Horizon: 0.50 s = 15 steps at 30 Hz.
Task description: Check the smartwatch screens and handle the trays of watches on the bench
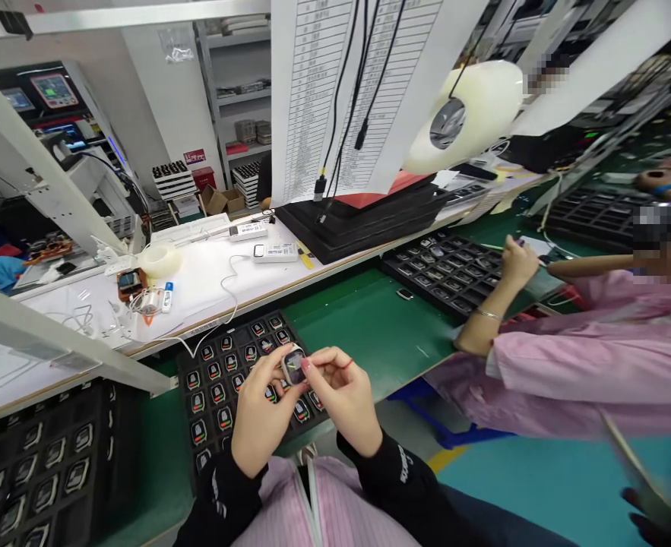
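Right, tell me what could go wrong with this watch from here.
The watch is pinched between the left hand and right hand above the black tray, so a slip could drop it onto the filled slots. The white cable near the tray's corner could also catch a sleeve.

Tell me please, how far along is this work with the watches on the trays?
Done, it seems: the near tray holds rows of watches with lit screens. In hand: the left hand and right hand hold one more watch above that tray. Left, perhaps: the far-left tray, whose watches show no lit screens.
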Motion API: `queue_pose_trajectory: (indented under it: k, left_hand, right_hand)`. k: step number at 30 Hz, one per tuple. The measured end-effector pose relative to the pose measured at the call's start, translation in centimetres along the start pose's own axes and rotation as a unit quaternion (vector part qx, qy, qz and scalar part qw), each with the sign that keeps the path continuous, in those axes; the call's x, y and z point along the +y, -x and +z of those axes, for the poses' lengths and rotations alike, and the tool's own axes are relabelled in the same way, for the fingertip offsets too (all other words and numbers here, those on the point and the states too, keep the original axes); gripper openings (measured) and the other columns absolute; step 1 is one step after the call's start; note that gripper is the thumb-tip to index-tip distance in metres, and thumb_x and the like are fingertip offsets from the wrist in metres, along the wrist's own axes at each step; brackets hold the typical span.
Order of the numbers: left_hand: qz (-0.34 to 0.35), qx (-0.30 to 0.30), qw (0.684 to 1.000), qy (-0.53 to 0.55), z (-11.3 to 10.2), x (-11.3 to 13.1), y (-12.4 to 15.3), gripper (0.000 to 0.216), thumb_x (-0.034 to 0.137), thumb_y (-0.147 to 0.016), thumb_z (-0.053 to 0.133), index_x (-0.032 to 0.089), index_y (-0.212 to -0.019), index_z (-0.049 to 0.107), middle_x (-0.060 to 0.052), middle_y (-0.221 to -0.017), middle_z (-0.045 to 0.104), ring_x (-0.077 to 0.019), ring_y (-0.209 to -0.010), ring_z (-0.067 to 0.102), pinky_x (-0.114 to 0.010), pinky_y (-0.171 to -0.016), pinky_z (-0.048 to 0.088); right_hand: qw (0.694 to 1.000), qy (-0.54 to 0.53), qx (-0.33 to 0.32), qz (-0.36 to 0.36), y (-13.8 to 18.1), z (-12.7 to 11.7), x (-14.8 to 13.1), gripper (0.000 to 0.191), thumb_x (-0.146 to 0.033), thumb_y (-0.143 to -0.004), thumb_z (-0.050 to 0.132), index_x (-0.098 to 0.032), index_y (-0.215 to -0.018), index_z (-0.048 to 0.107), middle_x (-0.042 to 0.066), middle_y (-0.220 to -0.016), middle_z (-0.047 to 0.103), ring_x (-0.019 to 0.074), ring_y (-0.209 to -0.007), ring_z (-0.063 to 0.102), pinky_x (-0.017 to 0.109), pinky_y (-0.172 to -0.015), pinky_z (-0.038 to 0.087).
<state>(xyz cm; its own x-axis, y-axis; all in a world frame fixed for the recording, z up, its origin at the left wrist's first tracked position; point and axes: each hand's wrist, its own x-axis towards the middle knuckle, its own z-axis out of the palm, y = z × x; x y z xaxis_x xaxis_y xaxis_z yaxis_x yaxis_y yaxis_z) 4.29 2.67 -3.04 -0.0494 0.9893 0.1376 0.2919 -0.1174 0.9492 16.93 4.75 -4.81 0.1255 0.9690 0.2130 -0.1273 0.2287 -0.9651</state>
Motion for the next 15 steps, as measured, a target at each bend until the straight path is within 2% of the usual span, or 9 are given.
queue_pose_trajectory:
  k: [10, 15]
  left_hand:
    - [0.014, -0.014, 1.0, -0.019, 0.8, 0.3, -1.1, 0.05, 0.009, -0.078, 0.066, 0.035, -0.12, 0.061, 0.003, -0.099, 0.065, -0.0074, -0.067, 0.057, -0.019, -0.069, 0.049]
    - [0.015, -0.02, 0.999, -0.023, 1.3, 0.2, -1.5, 0.05, 0.011, -0.077, 0.069, 0.033, -0.122, 0.061, 0.003, -0.092, 0.065, -0.0089, -0.067, 0.057, -0.021, -0.073, 0.051]
  right_hand:
    - [0.999, 0.031, 0.013, -0.031, -0.7, -0.7, 0.1, 0.022, -0.034, -0.085, 0.068, -0.016, -0.076, 0.059, 0.003, -0.07, 0.058, 0.0107, -0.054, 0.052, 0.019, -0.048, 0.043]
    - [0.984, 0.127, 0.012, -0.127, -1.0, -1.5, -0.8, 0.014, -0.022, -0.089, 0.062, -0.017, -0.076, 0.062, 0.002, -0.073, 0.058, 0.0099, -0.054, 0.05, 0.02, -0.048, 0.04]
